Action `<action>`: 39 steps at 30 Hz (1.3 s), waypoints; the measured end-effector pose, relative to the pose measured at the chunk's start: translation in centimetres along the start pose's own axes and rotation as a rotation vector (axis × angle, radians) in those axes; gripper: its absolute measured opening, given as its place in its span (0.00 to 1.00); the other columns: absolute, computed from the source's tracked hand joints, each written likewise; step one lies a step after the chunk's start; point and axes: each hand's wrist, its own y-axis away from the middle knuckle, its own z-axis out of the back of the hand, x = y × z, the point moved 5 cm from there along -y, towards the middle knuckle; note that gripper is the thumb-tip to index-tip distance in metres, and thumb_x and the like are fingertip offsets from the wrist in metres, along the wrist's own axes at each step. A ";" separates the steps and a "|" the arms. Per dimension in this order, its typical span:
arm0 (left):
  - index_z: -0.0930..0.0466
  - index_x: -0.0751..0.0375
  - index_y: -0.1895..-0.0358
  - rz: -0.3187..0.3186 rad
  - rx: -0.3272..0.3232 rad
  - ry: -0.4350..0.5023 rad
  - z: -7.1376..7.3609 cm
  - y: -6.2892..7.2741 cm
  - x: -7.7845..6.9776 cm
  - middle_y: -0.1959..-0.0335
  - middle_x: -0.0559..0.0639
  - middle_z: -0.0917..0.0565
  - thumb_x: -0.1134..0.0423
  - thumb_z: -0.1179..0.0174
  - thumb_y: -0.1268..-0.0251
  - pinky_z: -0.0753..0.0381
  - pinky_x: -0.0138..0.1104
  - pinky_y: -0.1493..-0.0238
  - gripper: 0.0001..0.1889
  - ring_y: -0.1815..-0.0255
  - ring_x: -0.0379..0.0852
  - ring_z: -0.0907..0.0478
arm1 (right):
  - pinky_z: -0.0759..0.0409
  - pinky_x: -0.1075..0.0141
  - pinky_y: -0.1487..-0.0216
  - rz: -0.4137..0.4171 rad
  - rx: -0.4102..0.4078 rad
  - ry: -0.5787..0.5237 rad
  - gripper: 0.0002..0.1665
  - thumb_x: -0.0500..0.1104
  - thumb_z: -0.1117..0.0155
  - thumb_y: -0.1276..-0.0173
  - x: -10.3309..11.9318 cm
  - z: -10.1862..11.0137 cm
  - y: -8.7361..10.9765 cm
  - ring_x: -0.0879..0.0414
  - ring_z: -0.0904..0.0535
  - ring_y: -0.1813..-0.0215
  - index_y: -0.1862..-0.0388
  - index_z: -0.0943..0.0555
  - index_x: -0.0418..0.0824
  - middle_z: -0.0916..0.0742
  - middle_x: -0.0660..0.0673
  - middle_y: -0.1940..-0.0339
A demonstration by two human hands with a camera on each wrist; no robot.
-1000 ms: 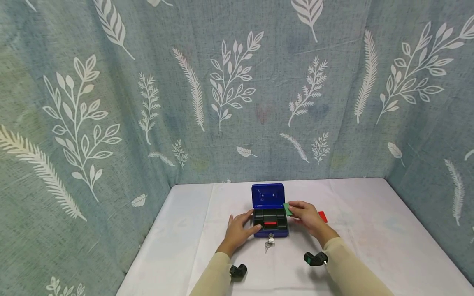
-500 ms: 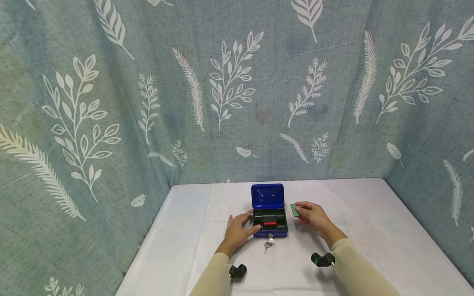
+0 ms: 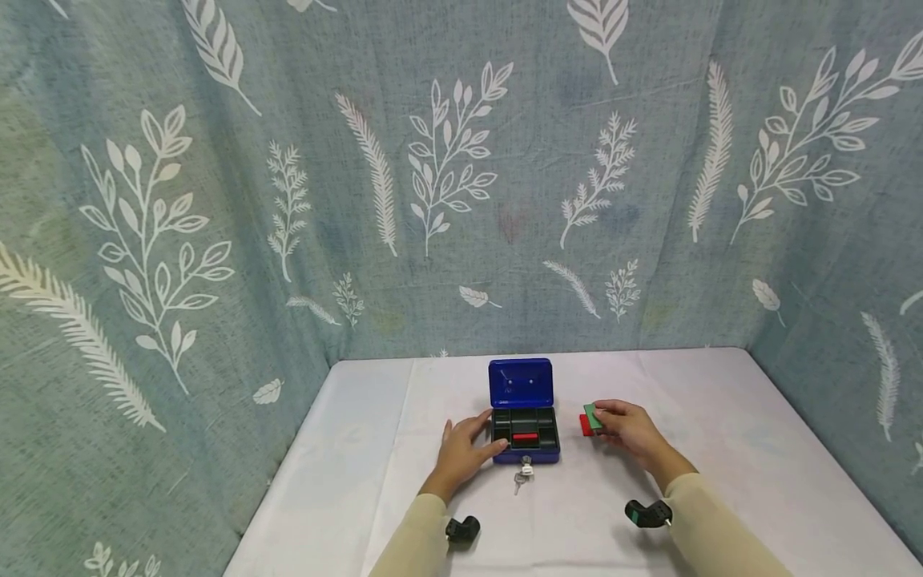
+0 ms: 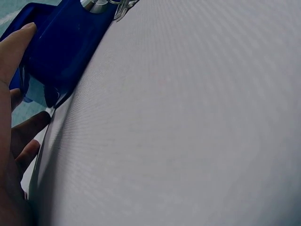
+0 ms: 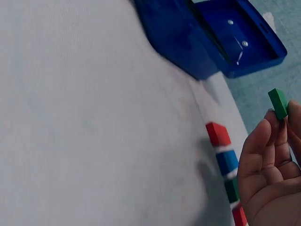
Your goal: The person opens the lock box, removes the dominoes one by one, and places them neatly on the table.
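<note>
An open blue cash box [image 3: 526,455] with a black tray [image 3: 525,417] stands on the table, lid raised at the back. A small red block [image 3: 525,437] lies in the tray's front middle. My left hand [image 3: 461,453] rests on the box's left side, thumb at the front corner and fingers loosely spread. Right of the box, my right hand [image 3: 629,429] pinches a small green block [image 5: 278,103] between thumb and fingers. Under this hand, the right wrist view shows a row of blocks: red [image 5: 218,134], blue [image 5: 227,162], green [image 5: 232,189] and red [image 5: 239,215].
Keys [image 3: 522,479] hang from the lock at the box's front. The white cloth on the table [image 3: 346,481] extends on both sides of the box. A patterned curtain [image 3: 461,200] surrounds the table's back and sides.
My right hand has moved right, away from the box, with the green block in its grip. A red block beside the hand has come into view. The left hand stays on the box.
</note>
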 end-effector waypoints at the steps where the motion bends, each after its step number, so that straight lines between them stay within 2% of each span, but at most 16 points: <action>1: 0.32 0.42 0.29 0.000 -0.002 0.000 0.0 0.0 0.0 0.38 0.46 0.22 0.26 0.44 0.47 0.63 0.56 0.27 0.43 0.33 0.48 0.31 | 0.18 0.59 0.55 -0.001 -0.006 -0.001 0.25 0.43 0.38 0.29 0.0 0.2 0.1 0.50 0.23 0.57 0.37 0.26 0.33 0.23 0.38 0.45; 12: 0.32 0.42 0.29 -0.010 -0.010 -0.003 0.1 0.0 0.0 0.38 0.46 0.22 0.25 0.44 0.47 0.62 0.57 0.27 0.43 0.34 0.48 0.31 | 0.18 0.61 0.57 -0.012 -0.009 0.014 0.26 0.43 0.38 0.29 -0.7 2.6 0.4 0.51 0.23 0.58 0.36 0.27 0.33 0.22 0.40 0.46; 25: 0.32 0.41 0.29 -0.004 -0.001 0.011 0.0 0.2 0.0 0.38 0.45 0.23 0.25 0.44 0.47 0.63 0.56 0.27 0.43 0.33 0.48 0.31 | 0.18 0.61 0.60 -0.001 -0.020 0.112 0.26 0.42 0.41 0.26 -1.0 5.3 0.6 0.52 0.23 0.59 0.35 0.29 0.30 0.21 0.40 0.49; 33: 0.32 0.41 0.29 0.000 -0.005 0.013 0.0 0.1 0.0 0.38 0.45 0.23 0.26 0.43 0.47 0.63 0.56 0.27 0.42 0.33 0.48 0.31 | 0.18 0.61 0.67 0.005 -0.040 0.088 0.26 0.40 0.39 0.28 -1.2 6.0 0.3 0.53 0.22 0.66 0.36 0.30 0.28 0.19 0.46 0.59; 39: 0.31 0.42 0.29 -0.004 -0.009 -0.005 -0.1 0.0 -0.1 0.38 0.45 0.23 0.26 0.44 0.47 0.62 0.56 0.27 0.43 0.33 0.47 0.31 | 0.18 0.63 0.66 -0.021 -0.074 0.161 0.25 0.40 0.41 0.27 -1.4 6.2 0.3 0.53 0.23 0.65 0.34 0.30 0.31 0.21 0.41 0.54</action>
